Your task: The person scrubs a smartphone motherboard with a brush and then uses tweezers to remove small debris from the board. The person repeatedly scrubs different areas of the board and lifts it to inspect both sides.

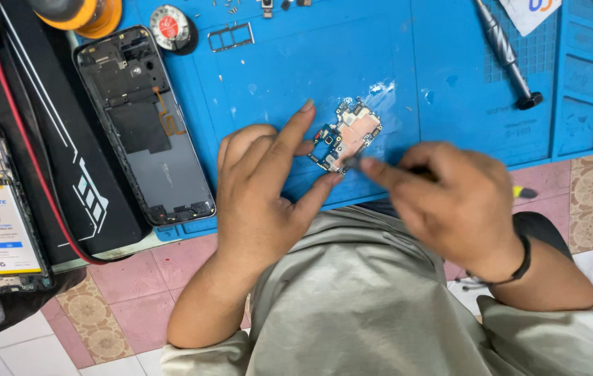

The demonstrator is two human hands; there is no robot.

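Circuit board (346, 136) lies near the front edge of the blue mat (394, 63), about mid-width; left hand (265, 184) steadies it, thumb and middle finger pinching its left end, index finger raised. Right hand (449, 202) has its grip pressed together around a thin tool (523, 192) (yellow-tipped, mostly hidden) whose point meets the board's front corner. Judged step: prying or probing on the board; next calls for light, controlled tip pressure while the open phone frame (145, 125) waits at the mat's left edge.

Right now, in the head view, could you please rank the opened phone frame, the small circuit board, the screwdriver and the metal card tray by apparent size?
Largest to smallest:
1. opened phone frame
2. screwdriver
3. circuit board
4. card tray
The board and tray look close; the hands partly hide the board.
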